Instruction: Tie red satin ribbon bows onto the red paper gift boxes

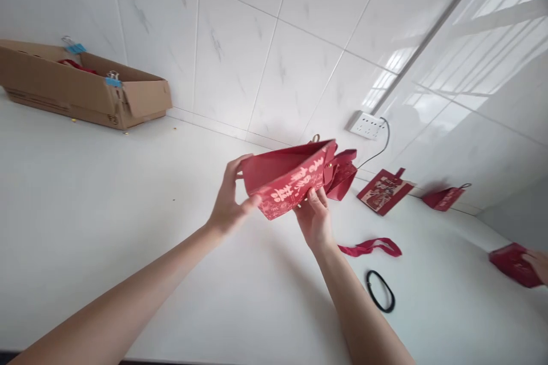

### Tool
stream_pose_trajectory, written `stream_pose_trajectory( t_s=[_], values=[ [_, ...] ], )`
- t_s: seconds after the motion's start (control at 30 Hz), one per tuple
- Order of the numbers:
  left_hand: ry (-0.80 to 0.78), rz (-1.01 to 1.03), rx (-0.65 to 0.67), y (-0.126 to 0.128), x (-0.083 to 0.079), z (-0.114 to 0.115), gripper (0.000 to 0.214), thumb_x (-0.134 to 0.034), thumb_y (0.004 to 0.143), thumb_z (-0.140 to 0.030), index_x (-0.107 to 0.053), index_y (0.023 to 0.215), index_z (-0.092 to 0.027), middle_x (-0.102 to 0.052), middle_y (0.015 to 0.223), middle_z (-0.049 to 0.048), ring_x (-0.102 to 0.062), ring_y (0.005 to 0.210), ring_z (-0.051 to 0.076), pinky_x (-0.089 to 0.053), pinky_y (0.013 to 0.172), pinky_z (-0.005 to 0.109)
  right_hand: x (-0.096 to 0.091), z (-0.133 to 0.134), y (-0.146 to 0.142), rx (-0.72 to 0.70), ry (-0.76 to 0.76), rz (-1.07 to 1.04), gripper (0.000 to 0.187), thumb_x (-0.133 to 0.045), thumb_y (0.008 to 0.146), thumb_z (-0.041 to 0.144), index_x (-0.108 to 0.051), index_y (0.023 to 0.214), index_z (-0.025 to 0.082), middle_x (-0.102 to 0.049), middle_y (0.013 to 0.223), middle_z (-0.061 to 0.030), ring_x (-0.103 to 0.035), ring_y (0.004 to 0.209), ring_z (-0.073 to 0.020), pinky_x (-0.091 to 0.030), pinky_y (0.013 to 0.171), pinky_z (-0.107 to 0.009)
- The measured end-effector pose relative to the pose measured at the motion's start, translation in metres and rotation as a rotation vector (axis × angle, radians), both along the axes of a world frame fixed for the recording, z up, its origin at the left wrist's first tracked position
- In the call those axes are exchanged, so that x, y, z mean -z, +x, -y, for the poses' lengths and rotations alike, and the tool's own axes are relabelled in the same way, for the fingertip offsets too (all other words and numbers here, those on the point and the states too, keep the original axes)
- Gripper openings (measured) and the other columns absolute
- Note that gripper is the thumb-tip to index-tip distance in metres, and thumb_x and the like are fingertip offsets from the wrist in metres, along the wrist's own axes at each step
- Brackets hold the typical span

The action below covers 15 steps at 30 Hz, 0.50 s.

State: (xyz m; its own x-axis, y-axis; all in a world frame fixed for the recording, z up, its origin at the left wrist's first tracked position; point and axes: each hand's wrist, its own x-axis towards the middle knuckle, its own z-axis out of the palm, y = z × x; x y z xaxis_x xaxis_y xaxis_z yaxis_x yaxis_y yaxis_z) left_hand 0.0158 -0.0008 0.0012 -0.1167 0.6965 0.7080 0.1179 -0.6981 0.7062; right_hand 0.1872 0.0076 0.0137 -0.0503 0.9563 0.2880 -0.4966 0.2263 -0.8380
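Observation:
A red gift box (295, 185), open-topped with pale gold lettering on its side, is held tilted above the white table. My left hand (231, 199) grips its left end, thumb on the near side and fingers behind. At the lower right of the box, my right hand (315, 214) closes with the thumb against the printed side; its other fingers are partly hidden. Just behind the right end sits another red box (341, 179), partly covered by the held one. A red ribbon strap (377, 246) and a black ring-shaped band (380, 291) lie right of my right forearm.
A cardboard box (85, 88) with blue binder clips stands at the left by the tiled wall. A power strip (367, 125) with a cable is near the wall. Farther right are a flat red printed piece (385, 191), a small red bag (445, 198) and another person's hand (538, 265) on a red item (511, 264).

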Motion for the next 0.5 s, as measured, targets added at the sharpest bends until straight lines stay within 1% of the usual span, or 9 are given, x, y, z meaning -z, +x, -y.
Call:
stream_pose_trajectory(
  t_s=[0.1,0.17,0.23,0.27,0.3,0.33,0.37,0.4,0.5],
  values=[
    [-0.210,-0.092,-0.073,0.001,0.007,-0.005,0.061,-0.043,0.083,-0.052,-0.023,0.135,-0.027,-0.032,0.139,0.0112,-0.042,0.121,0.028,-0.036,0.097,0.046,-0.028,-0.014,0.023,0.401,0.251,0.156,0.029,-0.062,0.075,0.034,-0.052,0.102,0.027,-0.057,0.103,-0.0020,-0.056,0.093,-0.0163,-0.051,0.077,-0.032],
    [-0.284,-0.219,-0.133,0.003,0.013,-0.007,0.059,-0.043,0.084,-0.044,-0.020,0.136,-0.027,-0.029,0.141,0.0122,-0.039,0.123,0.028,-0.035,0.097,0.047,-0.048,-0.030,0.050,0.729,0.345,0.214,0.030,-0.058,0.078,0.037,-0.045,0.104,0.027,-0.054,0.107,-0.0029,-0.055,0.099,-0.0162,-0.051,0.078,-0.032],
    [-0.256,-0.409,-0.172,0.006,0.018,-0.006,0.053,-0.044,0.084,-0.038,-0.026,0.132,-0.027,-0.030,0.139,0.0123,-0.035,0.126,0.028,-0.034,0.098,0.048,-0.064,-0.050,0.082,1.053,0.350,0.244,0.029,-0.053,0.080,0.039,-0.039,0.101,0.025,-0.051,0.110,-0.0049,-0.054,0.102,-0.0159,-0.052,0.077,-0.030],
    [-0.213,-0.514,-0.177,0.007,0.020,-0.005,0.048,-0.044,0.084,-0.035,-0.030,0.129,-0.026,-0.031,0.138,0.0119,-0.034,0.126,0.028,-0.033,0.099,0.049,-0.068,-0.060,0.099,1.181,0.329,0.291,0.029,-0.052,0.081,0.039,-0.037,0.102,0.025,-0.049,0.113,-0.0066,-0.054,0.104,-0.0158,-0.052,0.079,-0.029],
    [-0.165,-0.610,-0.174,0.007,0.023,-0.005,0.043,-0.043,0.084,-0.031,-0.035,0.126,-0.026,-0.032,0.137,0.0115,-0.035,0.126,0.028,-0.031,0.099,0.050,-0.070,-0.070,0.116,1.277,0.267,0.358,0.030,-0.051,0.081,0.040,-0.036,0.101,0.024,-0.048,0.115,-0.0082,-0.055,0.102,-0.0160,-0.052,0.079,-0.029],
    [-0.126,-0.692,-0.165,0.007,0.024,-0.004,0.040,-0.043,0.084,-0.029,-0.039,0.123,-0.026,-0.033,0.137,0.0111,-0.037,0.124,0.028,-0.031,0.099,0.051,-0.069,-0.078,0.132,1.357,0.184,0.429,0.030,-0.050,0.082,0.041,-0.036,0.101,0.023,-0.049,0.115,-0.0093,-0.056,0.102,-0.0162,-0.051,0.080,-0.028],
    [-0.099,-0.751,-0.158,0.008,0.026,-0.004,0.038,-0.042,0.083,-0.026,-0.041,0.121,-0.025,-0.033,0.136,0.0109,-0.039,0.122,0.028,-0.031,0.099,0.051,-0.065,-0.086,0.147,1.390,0.077,0.507,0.029,-0.048,0.084,0.041,-0.035,0.102,0.023,-0.049,0.117,-0.0100,-0.056,0.103,-0.0158,-0.051,0.081,-0.027],
    [-0.086,-0.790,-0.152,0.008,0.028,-0.004,0.036,-0.042,0.083,-0.025,-0.043,0.119,-0.025,-0.034,0.136,0.0107,-0.041,0.120,0.028,-0.032,0.098,0.051,-0.060,-0.091,0.160,1.393,-0.063,0.582,0.029,-0.046,0.085,0.042,-0.034,0.104,0.023,-0.050,0.117,-0.0096,-0.057,0.103,-0.0150,-0.051,0.081,-0.025],
    [-0.088,-0.834,-0.152,0.007,0.032,-0.005,0.034,-0.040,0.083,-0.023,-0.045,0.117,-0.025,-0.034,0.136,0.0103,-0.040,0.121,0.028,-0.034,0.097,0.051,-0.037,-0.101,0.187,1.315,-0.262,0.674,0.033,-0.048,0.083,0.040,-0.035,0.105,0.021,-0.053,0.114,-0.0124,-0.058,0.102,-0.0204,-0.052,0.080,-0.031]
  ],
)
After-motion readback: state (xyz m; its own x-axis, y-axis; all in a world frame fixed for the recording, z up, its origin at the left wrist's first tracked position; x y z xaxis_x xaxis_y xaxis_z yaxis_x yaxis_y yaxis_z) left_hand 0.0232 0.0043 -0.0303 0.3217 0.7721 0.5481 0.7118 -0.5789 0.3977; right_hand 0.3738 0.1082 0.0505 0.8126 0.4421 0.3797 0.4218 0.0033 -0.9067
